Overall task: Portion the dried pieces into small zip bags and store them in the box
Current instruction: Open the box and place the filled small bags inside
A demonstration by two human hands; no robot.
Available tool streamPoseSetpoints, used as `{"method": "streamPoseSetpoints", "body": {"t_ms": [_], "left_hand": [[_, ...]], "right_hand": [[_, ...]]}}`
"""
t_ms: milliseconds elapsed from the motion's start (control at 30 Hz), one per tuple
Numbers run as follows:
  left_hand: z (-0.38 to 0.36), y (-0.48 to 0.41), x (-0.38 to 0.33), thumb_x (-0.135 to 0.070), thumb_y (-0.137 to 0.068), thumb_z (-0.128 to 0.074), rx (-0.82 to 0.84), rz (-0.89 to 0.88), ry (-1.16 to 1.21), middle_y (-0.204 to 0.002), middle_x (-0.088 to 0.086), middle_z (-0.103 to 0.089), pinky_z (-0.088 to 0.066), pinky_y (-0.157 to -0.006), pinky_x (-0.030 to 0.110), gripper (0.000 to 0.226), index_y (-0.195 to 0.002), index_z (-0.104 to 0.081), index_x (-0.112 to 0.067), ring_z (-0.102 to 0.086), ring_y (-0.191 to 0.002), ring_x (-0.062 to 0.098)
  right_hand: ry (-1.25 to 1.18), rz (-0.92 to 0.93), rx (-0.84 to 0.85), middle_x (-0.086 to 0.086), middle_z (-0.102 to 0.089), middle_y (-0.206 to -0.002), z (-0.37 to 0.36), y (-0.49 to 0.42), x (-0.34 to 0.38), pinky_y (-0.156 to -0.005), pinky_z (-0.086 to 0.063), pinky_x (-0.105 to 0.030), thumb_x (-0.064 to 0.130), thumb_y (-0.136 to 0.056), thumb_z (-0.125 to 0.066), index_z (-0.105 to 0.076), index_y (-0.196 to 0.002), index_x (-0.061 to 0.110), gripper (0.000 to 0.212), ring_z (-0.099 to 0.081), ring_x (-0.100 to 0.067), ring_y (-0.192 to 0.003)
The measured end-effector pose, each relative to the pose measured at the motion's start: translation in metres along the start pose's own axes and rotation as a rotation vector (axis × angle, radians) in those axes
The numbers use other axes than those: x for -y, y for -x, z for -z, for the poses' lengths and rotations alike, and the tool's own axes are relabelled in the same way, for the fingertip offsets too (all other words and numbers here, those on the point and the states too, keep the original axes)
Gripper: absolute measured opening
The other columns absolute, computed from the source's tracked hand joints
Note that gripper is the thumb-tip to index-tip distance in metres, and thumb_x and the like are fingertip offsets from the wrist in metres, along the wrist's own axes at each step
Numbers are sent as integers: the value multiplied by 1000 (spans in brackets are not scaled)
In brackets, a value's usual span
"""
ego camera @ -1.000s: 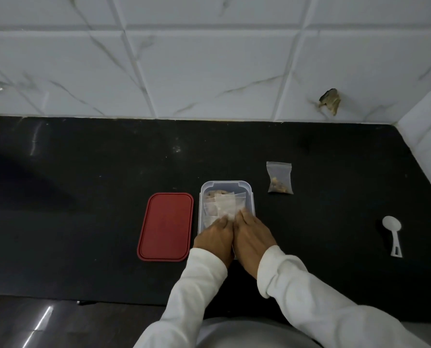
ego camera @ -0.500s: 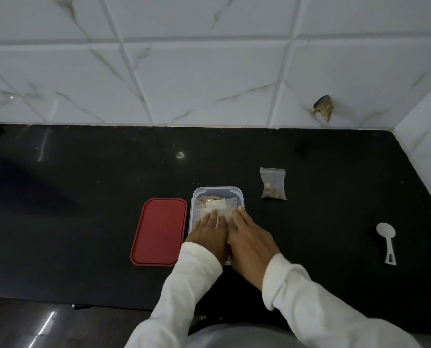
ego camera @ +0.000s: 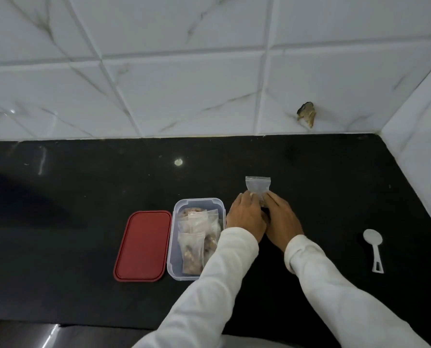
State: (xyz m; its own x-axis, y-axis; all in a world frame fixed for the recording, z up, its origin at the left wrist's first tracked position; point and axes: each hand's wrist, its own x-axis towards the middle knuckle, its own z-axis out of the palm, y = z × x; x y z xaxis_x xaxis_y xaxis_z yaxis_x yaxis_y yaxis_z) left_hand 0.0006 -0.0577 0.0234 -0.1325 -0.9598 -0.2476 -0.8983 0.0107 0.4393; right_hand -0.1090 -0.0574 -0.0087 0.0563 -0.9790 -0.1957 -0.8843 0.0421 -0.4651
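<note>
Just right of the box (ego camera: pixel 199 202), on the black counter (ego camera: pixel 84 247), one loose zip bag (ego camera: pixel 257 184) lies with both hands on its near end: left hand (ego camera: pixel 245 217) and right hand (ego camera: pixel 282 219) side by side, fingertips bent onto the plastic; pinching or only pressing, I cannot tell. Best to check the seal is shut, grip both near corners, carry it left and lay it flat on the filled bags (ego camera: pixel 197 237) in the box

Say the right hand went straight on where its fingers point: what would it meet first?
The right hand would meet the small zip bag straightaway, apparently gripping it; beyond, bare counter, then tiled wall.
</note>
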Motion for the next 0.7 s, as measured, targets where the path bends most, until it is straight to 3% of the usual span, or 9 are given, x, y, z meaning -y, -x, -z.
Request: {"method": "streamPoseSetpoints", "body": {"t_ms": [133, 300, 500, 700], "left_hand": [[-21, -24, 3, -26, -100, -51, 59, 123, -33, -164, 13, -19, -28, -119, 45, 64, -155, -21, -12, -18, -152, 30], [-27, -49, 6, -23, -102, -45, 94, 295, 211, -152, 17, -40, -35, -113, 45, 63, -157, -17, -11, -39, -139, 35], [-31, -59, 12, -20, -101, -50, 4, 509, 574, -144, 12, -53, -40, -111, 41, 58, -155, -29, -17, -49, -134, 30], [-35, -56, 10, -29, -99, -54, 5, 526, 699, -133, 7, -62, -42, -97, 32, 41, -138, -53, -17, -58, -122, 26]], "right_hand": [[-69, 14, -1, -6, -28, -155, -10, -18, -13, -109, -35, -42, 18, -95, -54, -41, -142, 17, 49, -26, -27, -142], [-316, -154, 2, -7, -41, -147, -18, -36, -20, -108, -36, -39, 25, -94, -58, -46, -139, 17, 47, -38, -27, -135], [-713, -398, -24, -2, -55, -137, -10, -47, -21, -99, -44, -34, 26, -92, -64, -35, -146, 18, 62, -57, -19, -118], [-763, -430, -41, -2, -62, -125, -9, -49, -27, -98, -48, -35, 40, -91, -61, -48, -138, 22, 52, -59, -19, -114]]}}
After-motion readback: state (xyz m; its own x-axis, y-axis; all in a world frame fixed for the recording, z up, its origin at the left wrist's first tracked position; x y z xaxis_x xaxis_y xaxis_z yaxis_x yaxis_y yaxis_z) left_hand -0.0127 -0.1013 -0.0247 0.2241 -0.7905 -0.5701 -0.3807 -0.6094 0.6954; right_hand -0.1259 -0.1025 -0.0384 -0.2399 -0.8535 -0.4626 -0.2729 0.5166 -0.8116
